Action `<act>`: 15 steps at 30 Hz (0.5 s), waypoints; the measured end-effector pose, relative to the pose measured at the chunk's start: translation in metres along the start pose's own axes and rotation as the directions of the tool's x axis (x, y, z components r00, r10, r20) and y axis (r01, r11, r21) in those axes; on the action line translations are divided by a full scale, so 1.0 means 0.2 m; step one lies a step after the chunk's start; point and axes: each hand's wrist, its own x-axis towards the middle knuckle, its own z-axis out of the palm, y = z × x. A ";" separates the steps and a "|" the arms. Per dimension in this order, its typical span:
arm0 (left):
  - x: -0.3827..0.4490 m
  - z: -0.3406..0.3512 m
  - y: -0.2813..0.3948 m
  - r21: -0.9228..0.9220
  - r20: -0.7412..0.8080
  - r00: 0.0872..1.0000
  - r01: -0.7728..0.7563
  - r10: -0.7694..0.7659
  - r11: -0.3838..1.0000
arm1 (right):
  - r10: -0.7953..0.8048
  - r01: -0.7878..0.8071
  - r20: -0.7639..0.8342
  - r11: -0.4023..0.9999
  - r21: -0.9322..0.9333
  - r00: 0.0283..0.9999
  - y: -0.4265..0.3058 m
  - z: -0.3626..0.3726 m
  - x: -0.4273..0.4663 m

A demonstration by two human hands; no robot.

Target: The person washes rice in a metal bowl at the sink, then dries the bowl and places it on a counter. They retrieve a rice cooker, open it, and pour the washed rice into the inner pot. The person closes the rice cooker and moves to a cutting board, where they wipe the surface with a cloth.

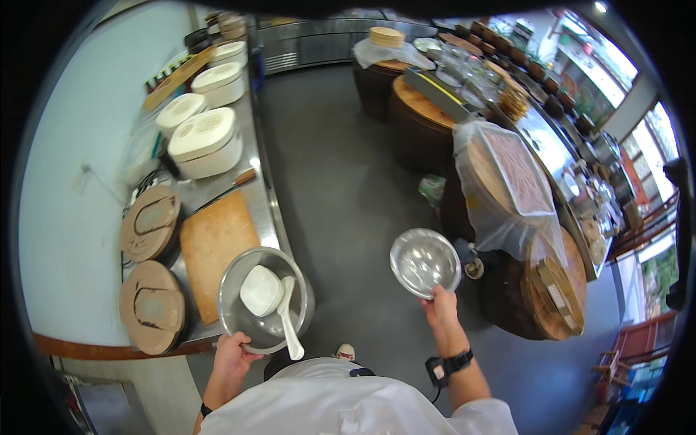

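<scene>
My left hand (232,353) grips the near rim of a large stainless steel bowl (305,296) beside the counter's edge. Inside that bowl lie a white dish (261,291) and a white ladle (289,321), whose handle reaches over the near rim. A smaller, shallower metal bowl (425,262) is held out over the floor by my right hand (439,307), thumb at its rim. Left of the large bowl, a wooden cutting board (217,244) lies on the steel counter, with a wooden-handled tool (244,177), perhaps a knife, beyond it.
Two round brown lids (149,223) and several white lidded containers (205,144) stand along the left counter (266,217). At right are large dark vats with wooden lids (571,261), one bearing a plastic-covered tray (519,171). Grey floor (337,190) runs between.
</scene>
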 end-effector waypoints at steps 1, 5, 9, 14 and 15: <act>0.01 0.11 -0.03 0.033 0.013 0.999 0.032 -0.032 0.999 | -0.035 0.066 -0.209 0.987 0.146 0.977 0.06 -0.19 0.02; 0.10 0.46 -0.09 0.163 0.128 0.987 0.075 -0.097 0.984 | 0.152 0.102 -0.521 0.899 0.426 0.840 0.24 -0.77 0.00; 0.27 0.74 -0.15 0.315 0.116 0.987 0.069 -0.110 0.947 | 0.343 -0.029 -0.406 0.792 0.610 0.847 0.27 -0.98 0.02; 0.61 1.05 -0.18 0.275 0.113 0.987 0.078 -0.112 0.958 | 0.354 -0.143 -0.389 0.867 0.477 0.850 0.10 -0.80 0.34; 0.68 1.11 -0.17 0.276 0.119 0.986 0.077 -0.114 0.958 | 0.314 -0.118 -0.395 0.886 0.448 0.864 0.05 -0.73 0.42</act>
